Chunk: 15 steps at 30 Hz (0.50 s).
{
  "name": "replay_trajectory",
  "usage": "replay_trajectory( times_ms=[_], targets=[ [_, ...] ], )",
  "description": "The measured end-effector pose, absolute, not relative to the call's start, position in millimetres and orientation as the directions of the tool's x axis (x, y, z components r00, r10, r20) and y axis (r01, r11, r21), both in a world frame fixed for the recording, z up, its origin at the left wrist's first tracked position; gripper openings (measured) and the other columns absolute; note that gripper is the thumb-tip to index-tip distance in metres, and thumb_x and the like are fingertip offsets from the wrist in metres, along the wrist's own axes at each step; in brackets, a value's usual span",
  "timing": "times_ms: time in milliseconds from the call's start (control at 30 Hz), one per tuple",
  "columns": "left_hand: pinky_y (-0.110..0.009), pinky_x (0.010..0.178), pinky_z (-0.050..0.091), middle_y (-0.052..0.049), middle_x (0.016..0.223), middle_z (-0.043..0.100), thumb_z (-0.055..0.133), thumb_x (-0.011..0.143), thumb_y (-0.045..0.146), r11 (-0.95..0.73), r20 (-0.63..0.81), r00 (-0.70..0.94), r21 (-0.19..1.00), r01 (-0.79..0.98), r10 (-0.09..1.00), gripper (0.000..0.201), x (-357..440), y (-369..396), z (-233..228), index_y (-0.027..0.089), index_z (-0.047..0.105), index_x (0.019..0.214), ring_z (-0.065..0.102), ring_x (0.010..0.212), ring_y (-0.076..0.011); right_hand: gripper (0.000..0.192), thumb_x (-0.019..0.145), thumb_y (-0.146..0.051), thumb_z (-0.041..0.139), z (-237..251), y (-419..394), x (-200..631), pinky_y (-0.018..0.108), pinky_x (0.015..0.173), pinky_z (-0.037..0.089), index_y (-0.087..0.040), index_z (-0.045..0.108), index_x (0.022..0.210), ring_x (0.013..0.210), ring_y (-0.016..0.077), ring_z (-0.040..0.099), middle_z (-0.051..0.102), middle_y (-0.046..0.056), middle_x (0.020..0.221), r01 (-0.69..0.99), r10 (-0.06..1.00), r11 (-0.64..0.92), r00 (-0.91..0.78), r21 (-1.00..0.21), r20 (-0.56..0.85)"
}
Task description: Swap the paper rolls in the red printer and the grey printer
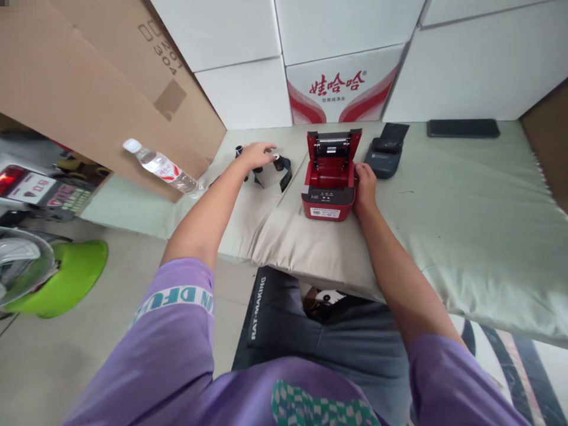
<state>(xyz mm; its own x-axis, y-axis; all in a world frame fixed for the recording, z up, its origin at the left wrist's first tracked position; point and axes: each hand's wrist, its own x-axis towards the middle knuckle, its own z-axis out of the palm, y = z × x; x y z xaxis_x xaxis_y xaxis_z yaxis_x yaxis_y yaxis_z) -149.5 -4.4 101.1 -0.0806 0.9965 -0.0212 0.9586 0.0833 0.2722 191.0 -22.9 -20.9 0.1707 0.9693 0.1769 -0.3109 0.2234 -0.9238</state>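
Steadying red printer [329, 180], lid up; right hand [365, 184] grip clasping its side; left hand [258, 155] grip unclear.

**What the head view cannot settle**

The left hand [258, 155] covers part of a black ribbon roll [278, 167], so whether the fingers actually pinch it cannot be told. The right hand [365, 187] lies against the red label printer [331, 180], hiding that side wall. The small print on the printer's white label [325, 212] is too small to read. A green object [66, 278] at the left is blurred and cut by the edge. The cardboard box [89, 77] runs out of view.
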Motion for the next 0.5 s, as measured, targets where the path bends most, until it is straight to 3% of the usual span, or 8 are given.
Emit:
replay_trajectory(
  times_ms=[267,400,500],
  targets=[
    [-0.035,0.110,0.052,-0.009,0.133,0.080,0.079,0.082,0.038,-0.051,-0.089,0.090,0.370,0.928,0.992,0.057,-139.1,-0.8,85.5,0.022,0.078,0.137,0.073,0.122,-0.0275,0.056,0.074,-0.079,0.077,-15.6,-26.6,190.8,0.033,0.077,0.058,-0.026,0.061,0.085,0.080,0.0160,0.064,0.064,-0.003,0.083,-0.322,0.973,0.212,0.163,-0.923,0.166],
    [-0.037,0.106,0.054,-0.008,0.114,0.082,0.080,0.079,0.030,-0.046,0.013,0.044,0.350,0.936,0.999,0.040,-132.9,-13.4,88.0,0.019,0.082,0.118,0.073,0.114,-0.0281,0.055,0.075,-0.079,0.076,-14.7,-27.4,191.5,0.033,0.078,0.058,-0.026,0.060,0.084,0.080,0.0161,0.064,0.063,-0.003,0.083,-0.311,0.974,0.210,0.150,-0.927,0.170],
    [-0.036,0.097,0.057,-0.006,0.097,0.080,0.078,0.085,0.033,-0.007,0.092,-0.049,0.527,0.850,0.995,0.034,-127.4,-25.4,95.8,0.017,0.078,0.115,0.077,0.099,-0.0249,0.055,0.076,-0.079,0.076,-15.4,-26.6,191.2,0.032,0.078,0.058,-0.026,0.060,0.084,0.079,0.0154,0.063,0.064,-0.004,0.082,-0.311,0.973,0.215,0.152,-0.926,0.175]
  ],
)
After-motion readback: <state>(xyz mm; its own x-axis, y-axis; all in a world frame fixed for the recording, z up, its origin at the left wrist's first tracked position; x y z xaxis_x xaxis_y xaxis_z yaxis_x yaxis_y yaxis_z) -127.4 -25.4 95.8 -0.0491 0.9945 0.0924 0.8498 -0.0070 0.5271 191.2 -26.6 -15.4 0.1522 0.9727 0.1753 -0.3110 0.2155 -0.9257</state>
